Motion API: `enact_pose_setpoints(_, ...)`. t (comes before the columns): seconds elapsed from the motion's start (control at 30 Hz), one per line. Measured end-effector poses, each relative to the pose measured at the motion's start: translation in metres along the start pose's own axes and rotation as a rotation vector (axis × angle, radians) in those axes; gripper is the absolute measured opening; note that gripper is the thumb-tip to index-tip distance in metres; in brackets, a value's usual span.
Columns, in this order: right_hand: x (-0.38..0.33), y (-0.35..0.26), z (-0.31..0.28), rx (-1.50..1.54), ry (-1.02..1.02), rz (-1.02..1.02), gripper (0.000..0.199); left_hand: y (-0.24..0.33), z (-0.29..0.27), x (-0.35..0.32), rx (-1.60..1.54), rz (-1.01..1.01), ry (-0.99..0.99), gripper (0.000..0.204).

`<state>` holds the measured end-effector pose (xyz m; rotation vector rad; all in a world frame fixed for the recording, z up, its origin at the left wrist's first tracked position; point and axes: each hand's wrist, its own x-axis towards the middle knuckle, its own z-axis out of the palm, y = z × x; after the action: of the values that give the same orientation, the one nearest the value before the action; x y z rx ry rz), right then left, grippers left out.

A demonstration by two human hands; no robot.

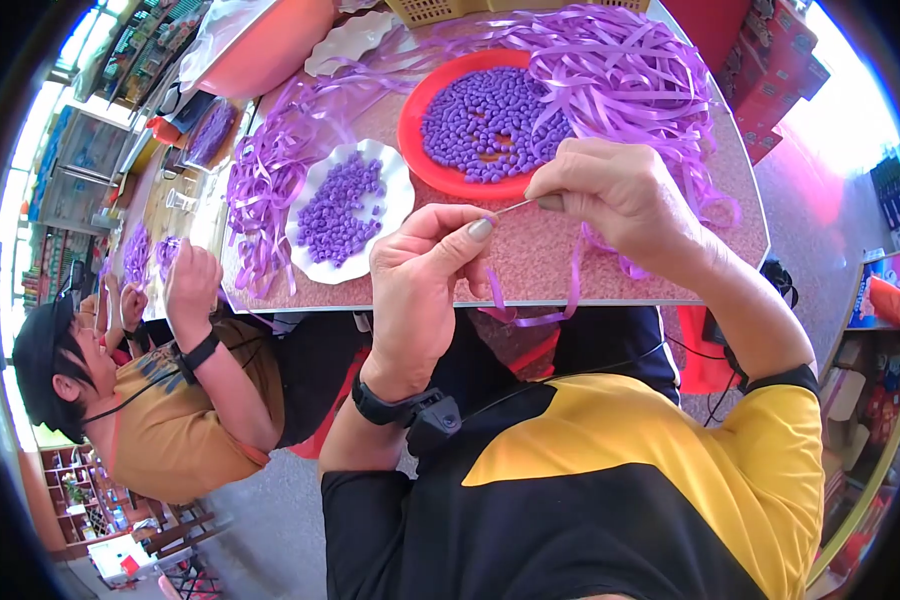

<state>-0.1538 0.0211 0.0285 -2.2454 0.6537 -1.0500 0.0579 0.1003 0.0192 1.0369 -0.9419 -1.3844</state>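
Note:
My left hand and my right hand meet over the near edge of a speckled pink table. Between their fingertips runs a thin purple ribbon strip, pinched at both ends; its loose end hangs down over the table edge. Behind my hands sits a red plate full of small purple folded pieces. A white scalloped plate to the left holds more of the same pieces.
A big tangle of purple ribbon covers the table's far side, and more ribbon lies at the left. Another person in a mustard shirt sits at my left, hands on ribbon. A pink basin stands at the back.

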Motion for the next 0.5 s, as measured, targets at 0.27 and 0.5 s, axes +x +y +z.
enact_pose_setpoints(0.27,-0.0025,0.0049,0.0014,-0.078,-0.132,0.006,0.014,-0.0032,0.0056,-0.0038,0.119,0.104,0.073,0.015)
enact_pose_setpoints(0.5,-0.001,0.0016,-0.0003,0.077,-0.201,0.193,0.01,-0.01,0.0033,-0.0032,0.155,0.176,0.084,0.01)
